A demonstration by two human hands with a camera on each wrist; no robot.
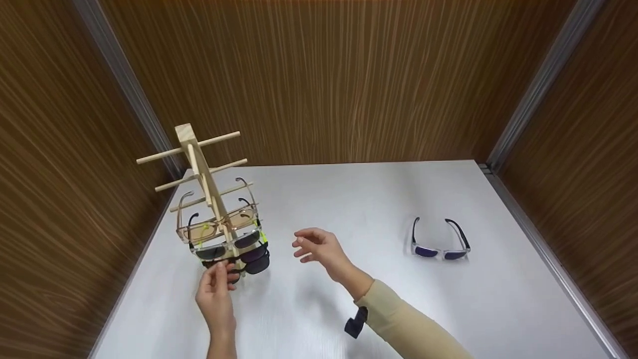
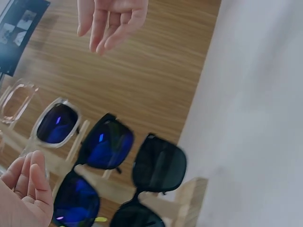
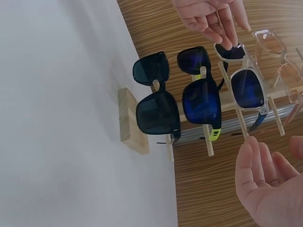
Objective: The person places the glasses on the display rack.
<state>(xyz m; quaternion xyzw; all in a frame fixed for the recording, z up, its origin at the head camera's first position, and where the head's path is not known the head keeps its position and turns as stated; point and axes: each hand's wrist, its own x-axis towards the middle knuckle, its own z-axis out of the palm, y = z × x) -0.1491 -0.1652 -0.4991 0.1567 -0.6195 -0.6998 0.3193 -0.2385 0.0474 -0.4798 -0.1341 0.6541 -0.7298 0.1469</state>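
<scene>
- Sunglasses rack (image 1: 211,185), left of the frame: a pale wooden post with paired crosswise pegs, tilted in the head view, standing on the white tabletop (image 1: 349,199) before the wood-grain panels (image 1: 319,80).
- Four pairs sit on its pegs, listed from upper to lower: a tan-lensed pair (image 1: 202,232); a clear-framed pair (image 1: 247,240) with dark lenses; a blue-lensed pair (image 3: 202,101), dark-framed, with yellow-green on its temple; and a black pair (image 1: 257,265).
- Left hand (image 1: 215,288), lower left of centre: raised against the rack, fingers gently bent, thumb apart from them in the right-wrist view. Its fingertips overlap the clear-framed pair there; whether they touch it cannot be told, and no firm hold shows.
- Right hand (image 1: 321,250), centre: suspended to the right of the rack and apart from it, fingers loosely bent, thumb separated, holding nothing.
- Beige sleeve (image 1: 406,319), lower centre to right, with a small black device (image 1: 355,324) at its cuff.
- Loose sunglasses (image 1: 426,252), right of the frame: resting on the tabletop, clear-fronted, with bluish lenses and dark temples unfolded toward the upper edge.
</scene>
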